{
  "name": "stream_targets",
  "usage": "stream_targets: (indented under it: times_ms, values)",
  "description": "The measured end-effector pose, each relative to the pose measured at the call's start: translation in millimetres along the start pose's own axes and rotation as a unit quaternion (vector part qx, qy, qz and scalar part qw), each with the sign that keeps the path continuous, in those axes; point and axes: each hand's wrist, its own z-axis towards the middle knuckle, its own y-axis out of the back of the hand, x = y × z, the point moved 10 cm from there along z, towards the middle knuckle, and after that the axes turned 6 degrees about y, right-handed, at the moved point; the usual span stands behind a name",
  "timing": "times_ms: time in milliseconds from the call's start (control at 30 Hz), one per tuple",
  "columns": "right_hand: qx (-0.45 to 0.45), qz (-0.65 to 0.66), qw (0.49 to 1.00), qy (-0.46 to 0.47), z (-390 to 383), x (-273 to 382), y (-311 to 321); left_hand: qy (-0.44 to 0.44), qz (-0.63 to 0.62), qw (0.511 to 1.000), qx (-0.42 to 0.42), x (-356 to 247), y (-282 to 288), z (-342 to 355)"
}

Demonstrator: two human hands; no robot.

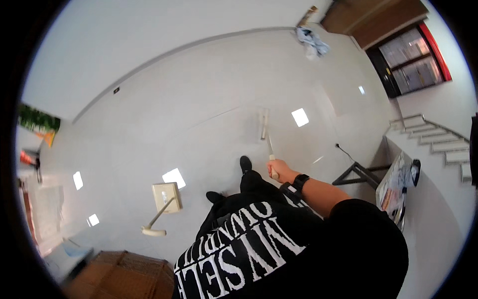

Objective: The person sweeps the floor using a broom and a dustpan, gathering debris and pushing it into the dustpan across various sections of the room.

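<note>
My right hand (282, 170) is closed around the pale end of a handle, the arm stretched forward. From it the handle slopes away to a narrow cream head (264, 124), smeared by motion, near the glossy light floor; it looks like a broom. To the left of my feet stands a cream dustpan (160, 193) with a long upright handle (160, 214), its curved grip toward me. Neither hand touches the dustpan. My left hand is out of the picture.
A stand with black legs (359, 172) is to my right, a black cable (343, 151) near it. Stairs (438, 139) rise beyond. Crumpled pale-blue cloth or plastic (311, 44) lies by the far wall. A large brown object (124, 279) fills the lower left.
</note>
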Motion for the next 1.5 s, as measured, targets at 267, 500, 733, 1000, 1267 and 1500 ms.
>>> stream_targets:
  times_ms: [267,500,733,1000,1267,1500]
  values:
    - [-0.213,0.051,0.975,0.023,7,-114,176,-0.102,0.175,0.979,0.007,-193,-1,38]
    - [-0.35,0.125,0.928,-0.021,-34,-236,295,-0.172,0.32,0.931,0.019,-357,-30,51]
    - [-0.384,-0.024,0.912,-0.143,-115,-230,368,-0.237,0.417,0.877,0.019,-461,-21,51]
    - [-0.447,0.717,0.499,-0.194,-98,-247,362,-0.255,0.442,0.86,0.001,-530,27,45]
    - [-0.175,0.724,0.611,-0.267,48,-94,278,-0.267,0.477,0.837,0.021,-610,8,52]
    - [0.007,0.494,0.798,-0.345,172,72,250,-0.084,0.256,0.963,0.016,-623,66,76]
